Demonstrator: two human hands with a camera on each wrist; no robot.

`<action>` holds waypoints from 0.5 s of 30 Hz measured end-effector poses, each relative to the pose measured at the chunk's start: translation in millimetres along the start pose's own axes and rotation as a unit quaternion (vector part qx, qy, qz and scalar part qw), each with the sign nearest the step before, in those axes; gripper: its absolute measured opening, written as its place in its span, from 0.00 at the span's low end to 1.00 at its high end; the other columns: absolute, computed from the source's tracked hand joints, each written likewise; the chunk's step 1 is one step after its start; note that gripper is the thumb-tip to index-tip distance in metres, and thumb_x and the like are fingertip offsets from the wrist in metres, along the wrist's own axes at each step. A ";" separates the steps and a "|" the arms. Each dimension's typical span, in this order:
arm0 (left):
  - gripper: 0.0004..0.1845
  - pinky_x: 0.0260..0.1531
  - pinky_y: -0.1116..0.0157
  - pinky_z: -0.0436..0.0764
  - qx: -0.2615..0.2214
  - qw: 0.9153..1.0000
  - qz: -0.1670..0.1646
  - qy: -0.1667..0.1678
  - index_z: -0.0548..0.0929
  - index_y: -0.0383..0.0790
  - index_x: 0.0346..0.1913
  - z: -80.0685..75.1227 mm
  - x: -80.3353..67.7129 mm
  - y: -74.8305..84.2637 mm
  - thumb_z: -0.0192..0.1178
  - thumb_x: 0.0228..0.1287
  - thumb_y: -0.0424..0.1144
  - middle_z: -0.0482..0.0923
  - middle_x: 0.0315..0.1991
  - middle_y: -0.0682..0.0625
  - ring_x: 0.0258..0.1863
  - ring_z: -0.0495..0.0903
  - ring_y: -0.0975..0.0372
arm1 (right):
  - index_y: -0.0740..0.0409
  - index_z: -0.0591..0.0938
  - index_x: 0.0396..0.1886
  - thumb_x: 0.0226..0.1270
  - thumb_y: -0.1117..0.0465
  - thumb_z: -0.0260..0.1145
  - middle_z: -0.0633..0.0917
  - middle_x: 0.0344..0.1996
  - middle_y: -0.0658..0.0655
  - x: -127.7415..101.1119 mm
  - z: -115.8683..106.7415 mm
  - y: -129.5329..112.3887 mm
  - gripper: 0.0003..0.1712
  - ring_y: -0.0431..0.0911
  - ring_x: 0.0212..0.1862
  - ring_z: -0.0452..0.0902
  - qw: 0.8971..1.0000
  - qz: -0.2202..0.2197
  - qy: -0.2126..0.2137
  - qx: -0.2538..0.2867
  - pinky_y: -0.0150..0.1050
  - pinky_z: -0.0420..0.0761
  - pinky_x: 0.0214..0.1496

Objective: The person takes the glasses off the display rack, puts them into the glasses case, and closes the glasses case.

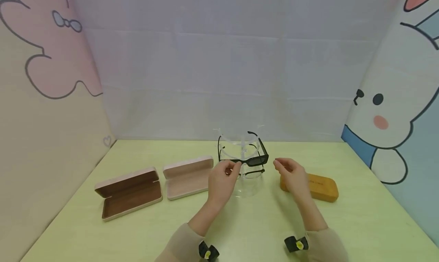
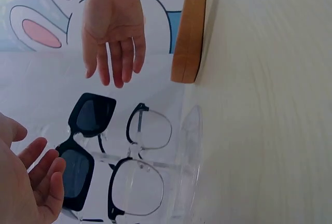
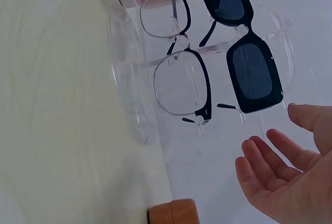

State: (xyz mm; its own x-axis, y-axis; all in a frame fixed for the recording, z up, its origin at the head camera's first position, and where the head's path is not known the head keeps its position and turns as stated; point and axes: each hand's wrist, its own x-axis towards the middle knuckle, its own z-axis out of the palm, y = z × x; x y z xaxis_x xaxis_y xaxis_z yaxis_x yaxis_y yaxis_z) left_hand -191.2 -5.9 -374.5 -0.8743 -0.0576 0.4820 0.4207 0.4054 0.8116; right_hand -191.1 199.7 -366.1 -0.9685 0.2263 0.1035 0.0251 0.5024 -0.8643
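On a clear display stand (image 1: 244, 191) sit black sunglasses (image 1: 258, 161), with half-rim eyeglasses (image 1: 254, 174) on the level below. My left hand (image 1: 221, 180) is at the left end of the sunglasses, fingertips right at the frame and overlapping it in the head view. Its thumb stands apart from the loosely bent fingers (image 2: 49, 169) in the left wrist view. To the right of the sunglasses is my right hand (image 1: 293, 176), its relaxed fingers (image 3: 264, 167) holding nothing, a small gap away from the frame.
Two glasses cases lie with lids up on the left: a brown-lined case (image 1: 132, 195) and a pale pink case (image 1: 188, 180). Behind my right hand lies a closed mustard-coloured case (image 1: 322, 187). A white sheet (image 1: 233, 82) hangs along the table's back edge.
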 end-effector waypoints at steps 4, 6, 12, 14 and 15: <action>0.11 0.22 0.72 0.73 -0.002 0.999 -0.009 0.041 0.81 0.45 0.24 -10.6 8.5 -6.9 0.57 0.61 0.45 0.77 0.22 0.55 0.23 0.75 0.67 | 0.58 0.76 0.53 0.63 0.43 0.57 0.80 0.48 0.59 2.0 8.0 -6.8 0.27 0.49 0.48 0.76 1.000 -0.001 -0.008 0.023 0.40 0.74 0.51; 0.12 0.22 0.71 0.73 -0.005 0.998 -0.015 0.055 0.81 0.45 0.24 -15.5 12.6 -9.3 0.57 0.61 0.45 0.77 0.22 0.55 0.23 0.75 0.67 | 0.58 0.76 0.53 0.63 0.43 0.57 0.80 0.49 0.59 3.9 11.4 -9.4 0.27 0.50 0.49 0.76 0.999 -0.002 -0.012 0.029 0.41 0.74 0.50; 0.12 0.23 0.69 0.73 -0.024 0.995 -0.047 0.081 0.82 0.42 0.26 -26.1 22.2 -16.2 0.57 0.61 0.45 0.78 0.21 0.53 0.22 0.74 0.65 | 0.59 0.75 0.54 0.64 0.44 0.56 0.79 0.49 0.60 10.2 17.6 -12.7 0.28 0.52 0.48 0.75 0.999 -0.012 -0.024 0.039 0.42 0.74 0.49; 0.10 0.24 0.68 0.73 -0.027 0.994 -0.064 0.089 0.82 0.41 0.27 -27.8 24.8 -19.0 0.58 0.60 0.43 0.78 0.22 0.51 0.22 0.74 0.63 | 0.60 0.74 0.55 0.65 0.44 0.55 0.79 0.49 0.61 11.6 18.9 -12.4 0.28 0.52 0.48 0.75 0.999 -0.011 -0.029 0.044 0.41 0.74 0.49; 0.09 0.25 0.68 0.73 -0.027 0.993 -0.076 0.090 0.82 0.40 0.28 -28.2 26.0 -20.7 0.58 0.60 0.42 0.79 0.23 0.51 0.23 0.75 0.63 | 0.60 0.74 0.55 0.65 0.45 0.55 0.79 0.49 0.61 12.3 19.4 -12.0 0.27 0.52 0.48 0.76 0.998 -0.009 -0.031 0.049 0.41 0.75 0.49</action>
State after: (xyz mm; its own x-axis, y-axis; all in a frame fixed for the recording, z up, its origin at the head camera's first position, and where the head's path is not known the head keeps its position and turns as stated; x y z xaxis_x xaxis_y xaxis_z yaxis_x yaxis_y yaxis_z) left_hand -215.8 -41.5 -369.4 -0.8730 -0.2781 0.4007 0.3048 0.3302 0.8933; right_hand -208.1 180.2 -364.0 -0.9821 0.1647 0.0910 -0.0134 0.4211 -0.9069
